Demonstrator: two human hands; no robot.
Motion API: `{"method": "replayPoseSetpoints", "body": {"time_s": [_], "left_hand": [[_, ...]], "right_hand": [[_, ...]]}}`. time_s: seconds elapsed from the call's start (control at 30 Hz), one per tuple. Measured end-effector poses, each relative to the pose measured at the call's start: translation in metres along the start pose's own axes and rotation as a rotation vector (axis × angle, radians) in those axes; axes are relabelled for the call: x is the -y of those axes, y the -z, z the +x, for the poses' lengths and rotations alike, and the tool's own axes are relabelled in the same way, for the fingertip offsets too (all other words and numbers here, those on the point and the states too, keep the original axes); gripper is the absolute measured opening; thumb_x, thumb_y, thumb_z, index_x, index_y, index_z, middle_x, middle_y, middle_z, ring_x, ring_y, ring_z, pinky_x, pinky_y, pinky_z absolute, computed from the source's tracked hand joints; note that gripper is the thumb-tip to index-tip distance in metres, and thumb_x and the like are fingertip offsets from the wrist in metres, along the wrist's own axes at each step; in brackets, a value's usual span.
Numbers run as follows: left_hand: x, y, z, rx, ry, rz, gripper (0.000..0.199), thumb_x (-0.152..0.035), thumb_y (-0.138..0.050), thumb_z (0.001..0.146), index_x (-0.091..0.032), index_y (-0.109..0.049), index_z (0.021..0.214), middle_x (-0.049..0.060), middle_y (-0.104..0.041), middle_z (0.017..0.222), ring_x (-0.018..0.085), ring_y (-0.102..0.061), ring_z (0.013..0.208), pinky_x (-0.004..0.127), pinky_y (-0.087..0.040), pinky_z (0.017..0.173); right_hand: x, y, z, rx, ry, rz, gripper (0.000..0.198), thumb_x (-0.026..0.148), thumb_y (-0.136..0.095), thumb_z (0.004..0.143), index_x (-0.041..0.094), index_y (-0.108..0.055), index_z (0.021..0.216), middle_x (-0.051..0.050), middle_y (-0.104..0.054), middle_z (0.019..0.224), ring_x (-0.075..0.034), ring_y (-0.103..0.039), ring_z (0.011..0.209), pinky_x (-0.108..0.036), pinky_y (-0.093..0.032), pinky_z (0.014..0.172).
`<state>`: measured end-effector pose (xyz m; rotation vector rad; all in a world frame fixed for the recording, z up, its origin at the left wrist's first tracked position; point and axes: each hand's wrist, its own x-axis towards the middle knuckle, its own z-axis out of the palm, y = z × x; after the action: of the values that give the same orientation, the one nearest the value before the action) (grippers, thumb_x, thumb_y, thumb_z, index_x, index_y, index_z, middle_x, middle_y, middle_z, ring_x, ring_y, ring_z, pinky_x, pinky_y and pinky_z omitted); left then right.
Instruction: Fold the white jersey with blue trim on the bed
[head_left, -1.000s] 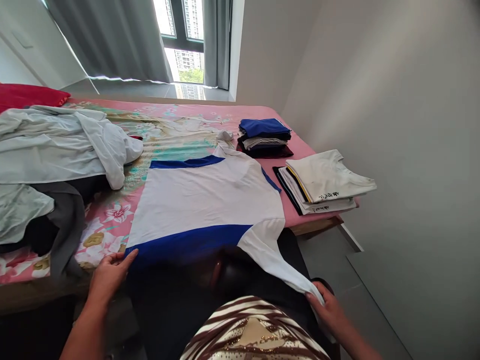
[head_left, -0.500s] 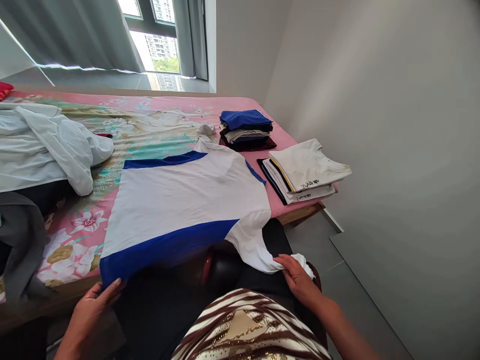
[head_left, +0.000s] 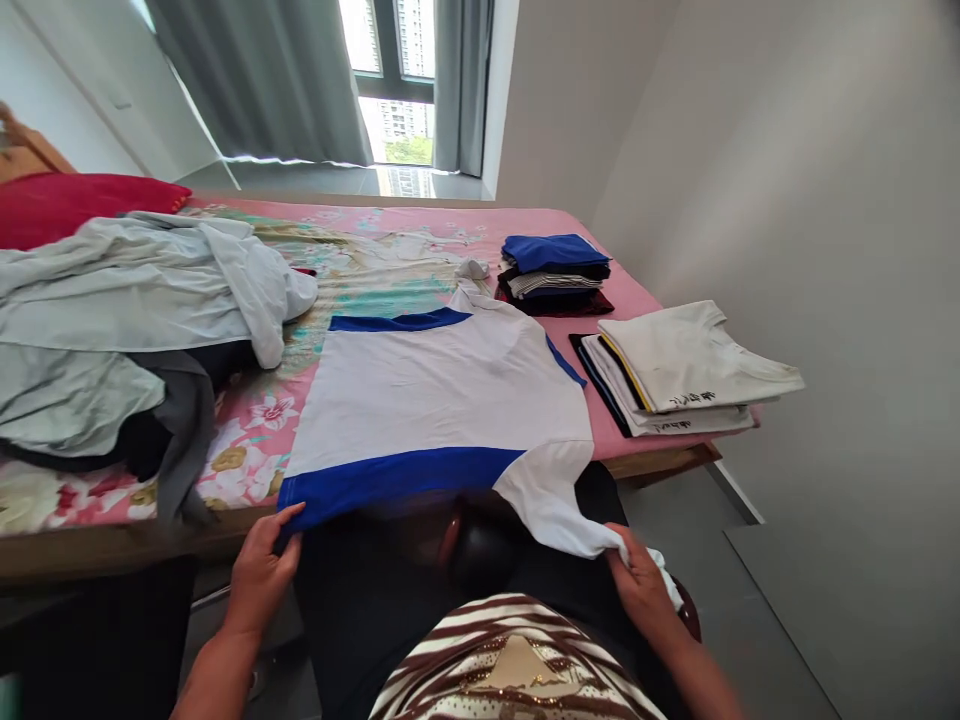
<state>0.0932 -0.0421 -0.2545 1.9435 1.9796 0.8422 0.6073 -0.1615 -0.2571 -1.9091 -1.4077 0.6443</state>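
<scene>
A white T-shirt point(head_left: 435, 390) with blue side panels lies spread across the bed's near edge, its collar toward the right. My left hand point(head_left: 266, 565) pinches the near corner of its hem at the blue panel. At the other end my right hand point(head_left: 637, 570) grips the near sleeve, which hangs past the bed edge over my lap. Some white cloth bunches out beyond the right hand's fingers. The far sleeve lies crumpled on the bedsheet.
Folded white shirts point(head_left: 682, 370) are stacked at the bed's right corner, with a pile of dark and blue folded clothes point(head_left: 555, 270) behind them. Loose clothes point(head_left: 150, 300) heap on the left near a red pillow point(head_left: 82, 205). A wall point(head_left: 825, 250) rises on the right.
My view has turned left, so the scene sits further right and more of the clothes heap and red pillow shows. Both hands keep their hold on the T-shirt, which lies much the same.
</scene>
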Motion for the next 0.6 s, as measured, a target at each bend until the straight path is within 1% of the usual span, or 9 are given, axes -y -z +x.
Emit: {"method": "replayPoseSetpoints", "body": {"time_s": [0.07,0.1,0.2,0.3,0.37,0.43,0.47,0.53,0.6], "left_hand": [[-0.004,0.004,0.004,-0.062,-0.032,0.025,0.030,-0.035,-0.045,0.077,-0.025,-0.060,0.101,0.006,-0.058,0.092,0.024,-0.058,0.094,0.041,-0.045,0.094],[-0.006,0.006,0.006,-0.101,-0.041,0.042,0.028,-0.034,-0.046,0.077,-0.024,-0.062,0.097,0.006,-0.057,0.091,0.024,-0.058,0.094,0.041,-0.046,0.093],[-0.014,0.015,0.011,-0.189,-0.072,0.041,0.024,-0.036,-0.050,0.076,-0.023,-0.064,0.090,0.008,-0.055,0.102,0.024,-0.055,0.103,0.041,-0.043,0.097],[-0.016,0.026,0.021,-0.167,-0.113,-0.043,0.020,-0.036,-0.053,0.074,-0.024,-0.063,0.086,0.006,-0.058,0.113,0.024,-0.053,0.112,0.040,-0.038,0.104],[-0.014,0.033,0.036,-0.102,-0.103,-0.133,0.018,-0.036,-0.053,0.074,-0.024,-0.062,0.084,0.003,-0.062,0.111,0.023,-0.054,0.112,0.039,-0.038,0.104],[-0.016,0.041,0.063,-0.042,-0.044,-0.188,0.021,-0.039,-0.053,0.073,-0.024,-0.061,0.084,0.001,-0.066,0.104,0.022,-0.058,0.106,0.036,-0.042,0.099],[-0.019,0.045,0.082,-0.033,0.004,-0.184,0.023,-0.040,-0.054,0.072,-0.023,-0.062,0.085,0.001,-0.067,0.098,0.021,-0.060,0.100,0.034,-0.045,0.094],[-0.031,0.050,0.124,-0.056,0.115,-0.123,0.030,-0.043,-0.056,0.070,-0.020,-0.063,0.088,0.000,-0.067,0.086,0.020,-0.061,0.086,0.032,-0.048,0.084],[-0.045,0.049,0.167,-0.080,0.208,-0.058,0.038,-0.046,-0.056,0.071,-0.017,-0.064,0.095,0.001,-0.067,0.083,0.019,-0.061,0.079,0.031,-0.048,0.078]], "right_hand": [[0.003,0.011,0.000,-0.075,-0.112,0.056,0.040,0.053,-0.042,0.083,0.024,-0.056,0.106,-0.007,-0.064,0.099,-0.023,-0.060,0.093,-0.035,-0.049,0.085],[0.005,0.017,0.000,-0.107,-0.158,0.069,0.042,0.056,-0.044,0.081,0.024,-0.056,0.105,-0.007,-0.065,0.097,-0.024,-0.060,0.091,-0.035,-0.049,0.083],[0.016,0.040,0.001,-0.190,-0.264,0.097,0.045,0.059,-0.046,0.076,0.025,-0.056,0.103,-0.007,-0.065,0.091,-0.027,-0.061,0.088,-0.037,-0.051,0.077],[0.030,0.068,0.015,-0.210,-0.315,0.068,0.035,0.057,-0.044,0.076,0.033,-0.057,0.098,-0.005,-0.063,0.084,-0.028,-0.062,0.081,-0.037,-0.051,0.067],[0.044,0.087,0.041,-0.217,-0.228,-0.048,0.027,0.053,-0.042,0.075,0.037,-0.058,0.091,-0.005,-0.063,0.084,-0.028,-0.061,0.081,-0.038,-0.049,0.067],[0.069,0.104,0.084,-0.222,-0.032,-0.200,0.026,0.046,-0.043,0.074,0.035,-0.060,0.090,-0.007,-0.064,0.089,-0.028,-0.060,0.086,-0.037,-0.048,0.074],[0.086,0.111,0.111,-0.226,0.076,-0.267,0.028,0.043,-0.044,0.074,0.031,-0.060,0.094,-0.007,-0.065,0.091,-0.027,-0.060,0.088,-0.037,-0.046,0.078],[0.127,0.121,0.174,-0.211,0.297,-0.370,0.032,0.039,-0.042,0.077,0.023,-0.061,0.098,-0.010,-0.065,0.091,-0.026,-0.060,0.087,-0.038,-0.045,0.079],[0.165,0.124,0.240,-0.346,0.446,-0.458,0.035,0.035,-0.042,0.078,0.018,-0.059,0.103,-0.012,-0.063,0.099,-0.028,-0.057,0.095,-0.043,-0.043,0.085]]}}
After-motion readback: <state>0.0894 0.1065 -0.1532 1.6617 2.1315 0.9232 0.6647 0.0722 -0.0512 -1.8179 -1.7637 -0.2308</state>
